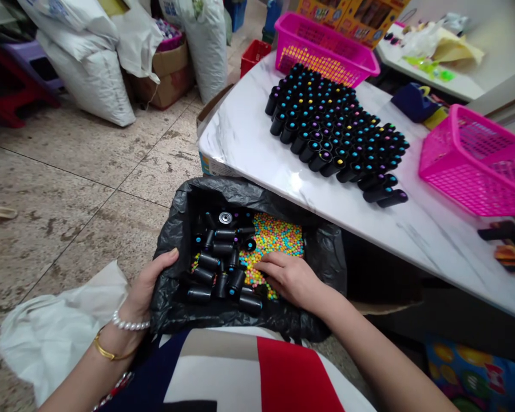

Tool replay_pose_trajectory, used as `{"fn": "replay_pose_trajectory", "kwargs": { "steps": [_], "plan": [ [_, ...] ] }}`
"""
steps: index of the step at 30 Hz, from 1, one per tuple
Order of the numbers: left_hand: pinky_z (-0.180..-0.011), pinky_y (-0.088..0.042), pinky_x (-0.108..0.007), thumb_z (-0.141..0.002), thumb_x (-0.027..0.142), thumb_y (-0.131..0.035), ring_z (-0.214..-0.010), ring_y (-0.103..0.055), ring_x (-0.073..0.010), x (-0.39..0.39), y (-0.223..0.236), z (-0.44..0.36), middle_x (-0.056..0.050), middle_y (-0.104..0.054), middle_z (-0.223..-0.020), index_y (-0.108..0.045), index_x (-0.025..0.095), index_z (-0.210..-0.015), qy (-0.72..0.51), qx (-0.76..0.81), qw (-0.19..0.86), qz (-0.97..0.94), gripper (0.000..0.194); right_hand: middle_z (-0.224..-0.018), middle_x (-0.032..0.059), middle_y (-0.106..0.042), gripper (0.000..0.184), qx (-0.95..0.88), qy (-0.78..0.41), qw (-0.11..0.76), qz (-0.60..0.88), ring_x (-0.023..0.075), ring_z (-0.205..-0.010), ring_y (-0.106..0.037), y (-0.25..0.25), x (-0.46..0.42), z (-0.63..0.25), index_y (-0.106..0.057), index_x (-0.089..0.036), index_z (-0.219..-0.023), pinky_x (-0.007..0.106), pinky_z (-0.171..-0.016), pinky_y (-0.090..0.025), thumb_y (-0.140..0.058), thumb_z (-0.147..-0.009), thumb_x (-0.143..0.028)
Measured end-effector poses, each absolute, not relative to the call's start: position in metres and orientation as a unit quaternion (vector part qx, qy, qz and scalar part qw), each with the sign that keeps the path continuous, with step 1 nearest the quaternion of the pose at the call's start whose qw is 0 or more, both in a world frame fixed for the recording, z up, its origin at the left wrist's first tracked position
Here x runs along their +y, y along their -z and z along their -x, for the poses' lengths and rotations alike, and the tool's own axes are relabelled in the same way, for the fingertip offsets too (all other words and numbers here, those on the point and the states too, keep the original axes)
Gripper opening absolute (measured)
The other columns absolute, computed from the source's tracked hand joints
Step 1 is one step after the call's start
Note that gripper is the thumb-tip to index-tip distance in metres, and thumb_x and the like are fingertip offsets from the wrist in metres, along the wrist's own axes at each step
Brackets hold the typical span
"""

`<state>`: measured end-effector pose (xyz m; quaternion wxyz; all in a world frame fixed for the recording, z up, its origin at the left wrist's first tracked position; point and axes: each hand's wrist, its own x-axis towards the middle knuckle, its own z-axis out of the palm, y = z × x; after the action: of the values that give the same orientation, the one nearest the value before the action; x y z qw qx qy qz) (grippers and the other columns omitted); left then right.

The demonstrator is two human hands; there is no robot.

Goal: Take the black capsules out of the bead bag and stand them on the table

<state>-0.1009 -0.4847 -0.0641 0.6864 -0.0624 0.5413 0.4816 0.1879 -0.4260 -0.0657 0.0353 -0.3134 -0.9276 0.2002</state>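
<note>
A box lined with a black plastic bag (pixel 165 286) stands against my lap. My left hand (pixel 148 280) grips its left side, thumb over the rim and fingers hidden outside. Inside, several short black plastic cylinders (pixel 223 247) lie jumbled on the left, some showing a coloured dot at one end. Small multicoloured beads (pixel 278 234) fill the right part. My right hand (pixel 289 277) reaches into the beads with its fingers together and curled down. The fingertips are partly hidden, so what they hold, if anything, cannot be made out.
On the white marbled table (pixel 236 129) ahead stands a dense cluster of black cylinders (pixel 326 126) with coloured dots on top. Pink baskets (pixel 326 48) stand behind and to the right. White sacks (pixel 98 80) and a cardboard box (pixel 171 71) are on the floor at left.
</note>
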Motion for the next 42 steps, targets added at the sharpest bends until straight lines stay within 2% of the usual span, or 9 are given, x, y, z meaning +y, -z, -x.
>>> {"fn": "replay_pose_trajectory", "kwargs": {
  "steps": [3, 8, 13, 22, 25, 30, 35, 39, 42],
  "plan": [
    [-0.077, -0.060, -0.040, -0.079, 0.021, -0.061, -0.085, -0.071, -0.0331, -0.487, 0.065, 0.101, -0.010, -0.077, -0.080, -0.077, 0.013, -0.091, -0.483, 0.533, 0.693, 0.057, 0.022, -0.109, 0.0072, -0.065, 0.032, -0.888, -0.288, 0.111, 0.341, 0.0172, -0.096, -0.062, 0.056, -0.426, -0.190, -0.059, -0.023, -0.120, 0.029, -0.083, -0.052, -0.055, -0.088, -0.018],
    [-0.078, -0.059, -0.040, -0.080, 0.022, -0.059, -0.087, -0.071, -0.0332, -0.488, 0.068, 0.103, -0.009, -0.077, -0.081, -0.076, 0.015, -0.096, -0.476, 0.537, 0.692, 0.076, 0.025, -0.098, 0.0040, -0.065, 0.040, -0.775, -0.388, 0.236, 0.439, 0.0105, -0.063, -0.054, 0.045, -0.429, -0.206, -0.059, -0.025, -0.122, 0.025, -0.062, -0.051, -0.066, -0.083, -0.025],
    [-0.077, -0.059, -0.040, -0.078, 0.021, -0.061, -0.089, -0.070, -0.0333, -0.489, 0.070, 0.105, -0.009, -0.077, -0.087, -0.075, 0.016, -0.104, -0.462, 0.547, 0.692, 0.094, 0.029, -0.103, 0.0068, -0.065, 0.027, -0.790, -0.360, 0.236, 0.436, 0.0134, -0.073, -0.061, 0.041, -0.432, -0.207, -0.066, -0.024, -0.111, 0.026, -0.065, -0.052, -0.061, -0.084, -0.024],
    [-0.077, -0.060, -0.039, -0.077, 0.024, -0.064, -0.090, -0.070, -0.0340, -0.488, 0.070, 0.103, -0.008, -0.078, -0.082, -0.076, 0.018, -0.098, -0.465, 0.552, 0.686, 0.090, 0.025, -0.111, 0.0086, -0.063, 0.034, -0.861, -0.238, 0.170, 0.417, 0.0183, -0.097, -0.064, 0.042, -0.429, -0.223, -0.064, -0.024, -0.118, 0.032, -0.083, -0.054, -0.054, -0.086, -0.017],
    [-0.076, -0.060, -0.038, -0.079, 0.022, -0.060, -0.089, -0.070, -0.0333, -0.488, 0.066, 0.101, -0.008, -0.078, -0.081, -0.076, 0.016, -0.094, -0.472, 0.554, 0.681, 0.084, 0.023, -0.111, 0.0082, -0.063, 0.034, -0.851, -0.249, 0.171, 0.430, 0.0179, -0.096, -0.064, 0.043, -0.430, -0.227, -0.064, -0.024, -0.118, 0.028, -0.076, -0.055, -0.055, -0.086, -0.018],
    [-0.075, -0.060, -0.037, -0.084, 0.019, -0.057, -0.089, -0.070, -0.0321, -0.488, 0.059, 0.099, -0.007, -0.078, -0.083, -0.075, 0.014, -0.092, -0.469, 0.544, 0.692, 0.075, 0.020, -0.109, 0.0073, -0.063, 0.030, -0.819, -0.300, 0.199, 0.446, 0.0163, -0.090, -0.064, 0.043, -0.432, -0.224, -0.067, -0.026, -0.114, 0.024, -0.067, -0.054, -0.058, -0.085, -0.021],
    [-0.073, -0.060, -0.034, -0.086, 0.019, -0.055, -0.086, -0.071, -0.0300, -0.488, 0.060, 0.099, -0.008, -0.078, -0.087, -0.074, 0.012, -0.092, -0.475, 0.543, 0.687, 0.083, 0.021, -0.109, 0.0067, -0.062, 0.028, -0.763, -0.389, 0.256, 0.449, 0.0111, -0.068, -0.058, 0.039, -0.435, -0.221, -0.067, -0.026, -0.112, 0.025, -0.060, -0.051, -0.063, -0.084, -0.024],
    [-0.076, -0.060, -0.038, -0.083, 0.017, -0.058, -0.082, -0.072, -0.0307, -0.489, 0.063, 0.100, -0.010, -0.077, -0.084, -0.073, 0.011, -0.095, -0.473, 0.552, 0.684, 0.066, 0.020, -0.106, 0.0066, -0.062, 0.030, -0.705, -0.407, 0.362, 0.453, 0.0163, -0.081, -0.060, 0.041, -0.437, -0.217, -0.065, -0.026, -0.110, 0.029, -0.070, -0.052, -0.068, -0.080, -0.022],
    [-0.075, -0.060, -0.043, -0.079, 0.016, -0.061, -0.079, -0.072, -0.0324, -0.488, 0.062, 0.099, -0.012, -0.077, -0.082, -0.073, 0.011, -0.098, -0.467, 0.571, 0.674, 0.049, 0.023, -0.104, 0.0065, -0.062, 0.028, -0.705, -0.373, 0.384, 0.466, 0.0173, -0.084, -0.061, 0.041, -0.438, -0.214, -0.065, -0.025, -0.107, 0.030, -0.073, -0.052, -0.067, -0.080, -0.019]
  ]
}}
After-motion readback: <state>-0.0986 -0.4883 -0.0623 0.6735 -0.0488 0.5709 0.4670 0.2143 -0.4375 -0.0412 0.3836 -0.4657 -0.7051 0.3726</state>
